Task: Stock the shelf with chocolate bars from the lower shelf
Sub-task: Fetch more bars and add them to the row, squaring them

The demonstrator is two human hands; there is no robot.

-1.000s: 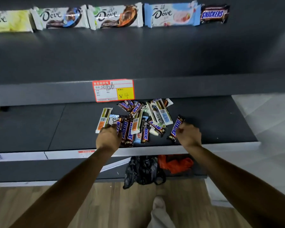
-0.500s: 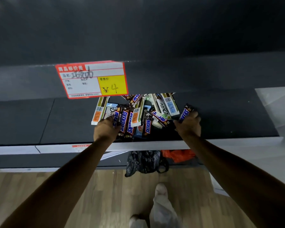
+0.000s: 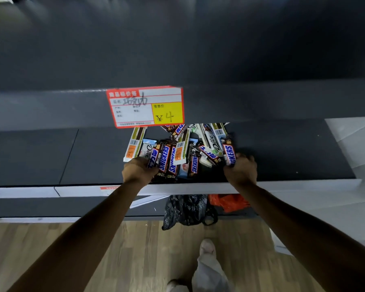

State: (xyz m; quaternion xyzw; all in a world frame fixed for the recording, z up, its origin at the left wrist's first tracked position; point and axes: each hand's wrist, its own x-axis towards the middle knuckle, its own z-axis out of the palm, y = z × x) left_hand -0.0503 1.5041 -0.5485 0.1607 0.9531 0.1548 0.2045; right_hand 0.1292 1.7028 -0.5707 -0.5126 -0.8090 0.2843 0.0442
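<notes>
A heap of chocolate bars (image 3: 183, 150), Snickers and Dove in brown, white and blue wrappers, lies on the dark lower shelf (image 3: 282, 157). My left hand (image 3: 138, 170) grips a Snickers bar (image 3: 153, 158) at the heap's left front. My right hand (image 3: 241, 169) holds another Snickers bar (image 3: 229, 153) upright at the heap's right side. The dark upper shelf (image 3: 198, 55) spreads above; its front lip hides the back of the heap.
A red, white and yellow price tag (image 3: 145, 107) marked ¥4 hangs on the upper shelf's front edge. Below the lower shelf lie a black bag (image 3: 185, 210) and an orange bag (image 3: 228, 202). Wooden floor (image 3: 124, 260) and my leg (image 3: 209, 268) are underneath.
The view has dropped and moved closer, so the row of bars on the upper shelf left the frame. My right hand has brought its Snickers bar in against the heap.
</notes>
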